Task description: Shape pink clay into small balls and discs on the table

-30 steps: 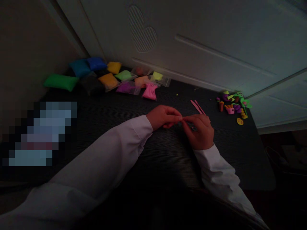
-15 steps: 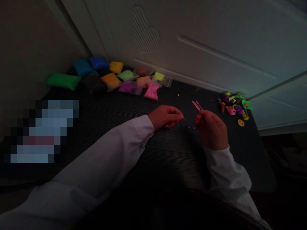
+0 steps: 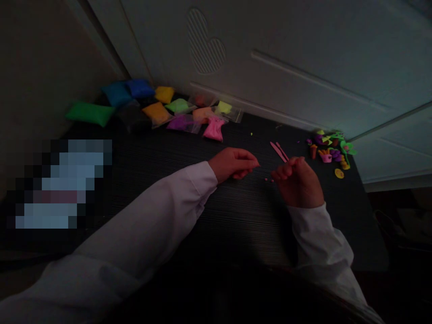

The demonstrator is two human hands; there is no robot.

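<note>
Pink pellets (image 3: 266, 179) lie near two pink tools (image 3: 278, 152).

We see pink tools (image 3: 279, 153), pink bits (image 3: 266, 179), our white sleeves (image 3: 168, 202), a finely streaked black counter (image 3: 236, 220), a green packet (image 3: 91, 113) and a striped heart (image 3: 204, 49).

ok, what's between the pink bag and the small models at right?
Head view: going right from the pink bag, a tiny yellow-green speck, two thin pink tools, then a faint speck before the models.
</note>
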